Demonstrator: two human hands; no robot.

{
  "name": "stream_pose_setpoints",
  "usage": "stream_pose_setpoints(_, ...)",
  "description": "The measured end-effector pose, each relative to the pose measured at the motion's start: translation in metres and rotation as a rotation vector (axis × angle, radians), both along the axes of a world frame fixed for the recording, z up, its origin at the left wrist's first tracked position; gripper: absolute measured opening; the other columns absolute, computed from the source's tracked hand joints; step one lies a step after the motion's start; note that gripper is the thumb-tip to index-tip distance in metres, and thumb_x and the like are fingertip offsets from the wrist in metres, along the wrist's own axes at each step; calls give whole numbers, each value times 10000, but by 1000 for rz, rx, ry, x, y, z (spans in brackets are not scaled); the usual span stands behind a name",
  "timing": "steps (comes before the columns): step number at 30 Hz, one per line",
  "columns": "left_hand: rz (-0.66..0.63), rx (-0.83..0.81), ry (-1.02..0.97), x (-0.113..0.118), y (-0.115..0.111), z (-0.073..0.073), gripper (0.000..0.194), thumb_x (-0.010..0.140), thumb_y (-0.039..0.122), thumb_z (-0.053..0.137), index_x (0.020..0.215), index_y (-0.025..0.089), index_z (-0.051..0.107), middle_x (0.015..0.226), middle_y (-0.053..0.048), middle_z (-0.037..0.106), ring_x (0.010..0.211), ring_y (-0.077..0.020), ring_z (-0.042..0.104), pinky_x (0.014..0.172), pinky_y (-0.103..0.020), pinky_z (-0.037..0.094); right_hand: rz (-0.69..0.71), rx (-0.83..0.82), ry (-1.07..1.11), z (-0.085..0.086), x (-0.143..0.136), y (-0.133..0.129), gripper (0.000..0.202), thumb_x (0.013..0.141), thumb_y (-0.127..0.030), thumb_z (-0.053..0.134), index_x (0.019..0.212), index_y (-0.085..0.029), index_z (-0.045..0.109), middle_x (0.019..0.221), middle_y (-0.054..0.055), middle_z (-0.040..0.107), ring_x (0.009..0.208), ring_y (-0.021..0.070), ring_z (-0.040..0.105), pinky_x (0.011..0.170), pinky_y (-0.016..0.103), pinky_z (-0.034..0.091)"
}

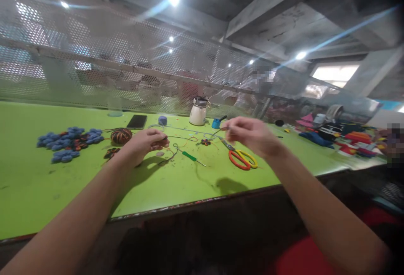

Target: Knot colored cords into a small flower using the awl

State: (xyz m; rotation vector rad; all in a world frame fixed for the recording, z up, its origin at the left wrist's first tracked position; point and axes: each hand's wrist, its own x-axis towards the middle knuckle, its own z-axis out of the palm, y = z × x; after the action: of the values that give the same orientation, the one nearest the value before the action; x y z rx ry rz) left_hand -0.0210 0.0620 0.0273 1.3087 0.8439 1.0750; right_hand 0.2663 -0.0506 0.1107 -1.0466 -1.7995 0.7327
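My left hand is closed in a pinch at centre left, with a small dark bit of yarn at its fingertips. Raised over the table, my right hand is slightly blurred and pinches a dark yarn strand. Between the hands lie a green-handled crochet hook, loose yarn and a small dark-and-orange crocheted flower. Scissors with red and yellow handles rest just below my right hand. A ball of brown-orange yarn sits behind my left forearm, with another dark crocheted piece partly hidden by it.
Blue crocheted flowers are heaped at the left. Along the back stand a phone, a blue yarn ball, a white jug and a small blue pot. Colourful knitted items pile up at the right. Perforated panels border the green table.
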Motion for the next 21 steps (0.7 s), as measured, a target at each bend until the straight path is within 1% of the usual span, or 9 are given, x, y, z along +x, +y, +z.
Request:
stream_pose_setpoints(2,-7,0,12,0,0,0,201,639,295,741,694,153,609,710,-70,688,712,-176,652,713,-304,472,-14,83,232,18,16,-49,87,821,-257,603,768,-190,589,1047,69,636,690,103,605,566,224,472)
stream_pose_setpoints(4,-15,-3,20,0,0,-1,210,634,306,741,699,154,611,714,-71,690,714,-178,653,707,-299,470,-51,127,338,21,36,-91,96,811,-290,626,765,-210,600,967,55,658,583,82,582,467,195,432)
stream_pose_setpoints(6,-18,-8,21,1,-1,-1,214,628,309,742,695,155,609,710,-68,689,710,-177,654,689,-289,468,-67,26,335,6,55,-122,120,793,-306,647,751,-216,581,769,24,657,445,74,548,388,192,387)
stream_pose_setpoints(8,-22,-7,20,1,-2,0,214,623,310,744,690,156,611,704,-68,689,708,-177,654,674,-282,468,-67,-238,257,-23,70,-141,178,805,-309,626,690,-198,548,649,18,634,377,89,539,334,191,339)
stream_pose_setpoints(11,-37,0,27,2,-5,2,220,619,324,748,691,159,620,710,-76,694,710,-182,656,658,-278,475,-137,-604,103,-76,81,-148,236,800,-372,617,703,-176,528,614,48,639,432,131,592,402,230,402)
stream_pose_setpoints(14,-44,1,45,3,-7,3,217,615,327,748,678,164,620,714,-78,698,695,-184,655,627,-278,479,-162,-700,37,-124,87,-140,315,760,-474,617,729,-175,524,708,76,669,573,181,652,535,308,491)
stream_pose_setpoints(16,-52,0,58,3,-7,2,222,615,325,749,671,156,617,717,-81,698,690,-183,655,615,-278,480,-212,-689,-5,-150,92,-131,339,734,-505,614,720,-176,535,776,92,678,670,212,672,632,358,516)
stream_pose_setpoints(18,-59,-2,68,3,-6,1,225,621,320,750,673,145,619,725,-89,698,693,-178,654,617,-272,479,-325,-672,-158,-169,100,-121,306,743,-480,585,796,-179,588,856,116,687,799,255,677,726,403,514)
stream_pose_setpoints(21,-60,-1,69,3,-3,-1,201,639,312,741,678,151,628,731,-88,696,691,-168,653,612,-259,476,-505,-490,-488,-179,106,-112,287,699,-334,614,957,-213,649,1077,148,654,977,276,632,837,386,477)
